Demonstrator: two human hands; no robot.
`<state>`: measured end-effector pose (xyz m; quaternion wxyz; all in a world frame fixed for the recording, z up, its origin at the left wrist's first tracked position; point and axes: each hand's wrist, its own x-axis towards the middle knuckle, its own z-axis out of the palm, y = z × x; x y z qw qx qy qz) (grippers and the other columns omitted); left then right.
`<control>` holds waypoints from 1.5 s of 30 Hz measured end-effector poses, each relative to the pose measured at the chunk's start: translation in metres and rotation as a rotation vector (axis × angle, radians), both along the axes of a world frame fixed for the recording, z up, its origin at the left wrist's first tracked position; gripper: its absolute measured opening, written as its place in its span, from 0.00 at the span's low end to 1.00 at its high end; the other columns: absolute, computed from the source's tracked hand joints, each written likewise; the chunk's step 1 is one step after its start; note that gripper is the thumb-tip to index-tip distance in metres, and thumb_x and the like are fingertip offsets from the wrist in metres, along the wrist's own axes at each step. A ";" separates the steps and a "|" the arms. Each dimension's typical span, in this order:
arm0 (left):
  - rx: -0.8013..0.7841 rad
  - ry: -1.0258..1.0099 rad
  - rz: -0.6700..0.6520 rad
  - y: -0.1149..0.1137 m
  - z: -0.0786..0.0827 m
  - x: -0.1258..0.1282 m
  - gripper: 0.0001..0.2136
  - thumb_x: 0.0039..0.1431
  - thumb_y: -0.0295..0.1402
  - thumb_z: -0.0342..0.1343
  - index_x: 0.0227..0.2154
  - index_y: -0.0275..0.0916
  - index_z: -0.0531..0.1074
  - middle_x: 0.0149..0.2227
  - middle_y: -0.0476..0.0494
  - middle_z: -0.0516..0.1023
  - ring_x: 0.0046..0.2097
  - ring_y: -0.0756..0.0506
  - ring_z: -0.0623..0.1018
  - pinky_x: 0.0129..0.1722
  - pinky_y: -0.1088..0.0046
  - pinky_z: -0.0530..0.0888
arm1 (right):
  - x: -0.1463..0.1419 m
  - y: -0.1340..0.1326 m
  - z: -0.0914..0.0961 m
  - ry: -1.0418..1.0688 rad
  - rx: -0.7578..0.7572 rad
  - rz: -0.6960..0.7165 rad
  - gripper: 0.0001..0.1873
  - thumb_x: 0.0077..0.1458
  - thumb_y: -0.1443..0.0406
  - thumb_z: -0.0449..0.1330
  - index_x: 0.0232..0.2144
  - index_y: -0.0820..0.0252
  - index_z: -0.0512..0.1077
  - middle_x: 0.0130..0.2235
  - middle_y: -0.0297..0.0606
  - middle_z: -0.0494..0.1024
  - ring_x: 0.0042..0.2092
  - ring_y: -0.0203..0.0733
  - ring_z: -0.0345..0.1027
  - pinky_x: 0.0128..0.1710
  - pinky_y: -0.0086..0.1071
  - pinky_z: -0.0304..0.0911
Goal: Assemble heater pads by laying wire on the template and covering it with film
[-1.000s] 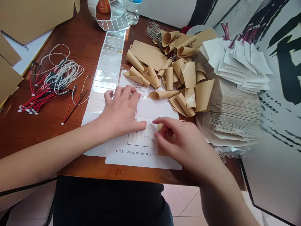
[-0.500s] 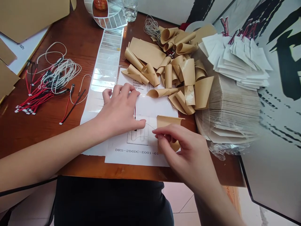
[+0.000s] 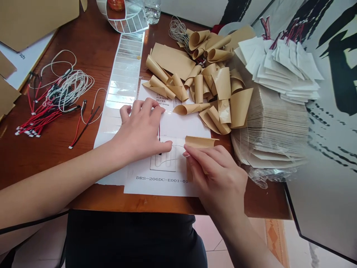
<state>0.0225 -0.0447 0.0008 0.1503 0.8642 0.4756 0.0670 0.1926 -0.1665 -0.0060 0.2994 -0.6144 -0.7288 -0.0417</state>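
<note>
Step in hand looks like positioning a thin wire (image 3: 178,145) above the printed sheet (image 3: 156,188); my right hand (image 3: 219,173) pinches it, fingertips together — my left hand (image 3: 139,130) spreads over the sheet, fingers apart; next move probably calls for light, steady guiding; a second ago the right fingertips stood wider apart.

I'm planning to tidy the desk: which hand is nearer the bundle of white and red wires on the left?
Left. The left hand is to the right of the wire bundle and lower in view; the right hand is farther right, over the printed sheet.
</note>
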 end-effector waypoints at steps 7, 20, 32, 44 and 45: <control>0.002 0.002 0.006 0.000 0.000 0.000 0.35 0.50 0.48 0.62 0.59 0.37 0.67 0.63 0.30 0.65 0.63 0.27 0.61 0.61 0.44 0.56 | -0.013 -0.012 -0.004 0.101 0.020 0.095 0.10 0.61 0.74 0.64 0.43 0.57 0.78 0.41 0.37 0.86 0.39 0.43 0.74 0.42 0.40 0.70; -0.007 0.000 0.000 -0.001 0.001 0.000 0.35 0.51 0.48 0.63 0.61 0.38 0.66 0.63 0.30 0.64 0.63 0.26 0.61 0.61 0.44 0.56 | -0.020 -0.019 -0.005 0.143 -0.023 0.134 0.11 0.59 0.75 0.65 0.40 0.54 0.78 0.40 0.35 0.86 0.40 0.44 0.71 0.42 0.42 0.65; -0.018 -0.003 0.008 -0.001 0.001 0.001 0.34 0.51 0.49 0.63 0.60 0.39 0.67 0.64 0.31 0.64 0.64 0.26 0.61 0.62 0.45 0.55 | -0.021 -0.019 -0.010 0.140 -0.062 0.118 0.08 0.63 0.72 0.62 0.39 0.54 0.78 0.40 0.34 0.86 0.41 0.45 0.71 0.43 0.44 0.58; -0.036 -0.016 0.012 0.000 0.002 0.001 0.35 0.50 0.48 0.63 0.59 0.39 0.67 0.64 0.31 0.64 0.65 0.25 0.61 0.63 0.44 0.54 | -0.020 -0.020 -0.011 0.055 -0.082 0.123 0.07 0.65 0.71 0.60 0.39 0.54 0.75 0.42 0.30 0.86 0.40 0.44 0.68 0.43 0.45 0.51; -0.034 -0.015 0.012 0.000 0.002 0.001 0.35 0.50 0.48 0.63 0.60 0.39 0.67 0.64 0.31 0.64 0.65 0.25 0.61 0.63 0.44 0.54 | -0.020 -0.020 -0.011 0.049 -0.085 0.123 0.07 0.65 0.71 0.60 0.39 0.54 0.75 0.42 0.30 0.86 0.41 0.44 0.68 0.43 0.45 0.51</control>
